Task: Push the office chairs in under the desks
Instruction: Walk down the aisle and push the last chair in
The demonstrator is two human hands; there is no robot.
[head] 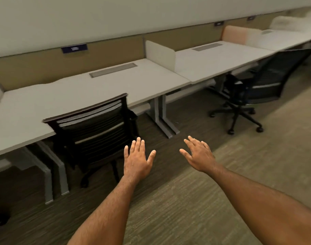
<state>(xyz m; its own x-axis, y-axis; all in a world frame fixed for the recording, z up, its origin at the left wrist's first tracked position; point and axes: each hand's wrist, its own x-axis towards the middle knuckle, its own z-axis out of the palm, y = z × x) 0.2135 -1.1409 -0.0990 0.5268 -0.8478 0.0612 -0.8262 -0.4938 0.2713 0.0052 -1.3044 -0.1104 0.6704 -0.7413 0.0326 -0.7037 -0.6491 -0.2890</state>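
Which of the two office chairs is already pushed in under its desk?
The near chair, left of the left hand: its backrest meets the desk edge. The far chair stands out on the floor.

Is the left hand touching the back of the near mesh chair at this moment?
Apart. The head view shows the left hand open, fingers spread, with dark carpet visible around the fingertips; the near mesh chair sits to its left, tucked under the desk.

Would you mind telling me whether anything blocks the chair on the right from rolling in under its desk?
Nothing visible does. The right chair stands angled out on open carpet, and the space under its desk looks free apart from the desk's own legs to the left.
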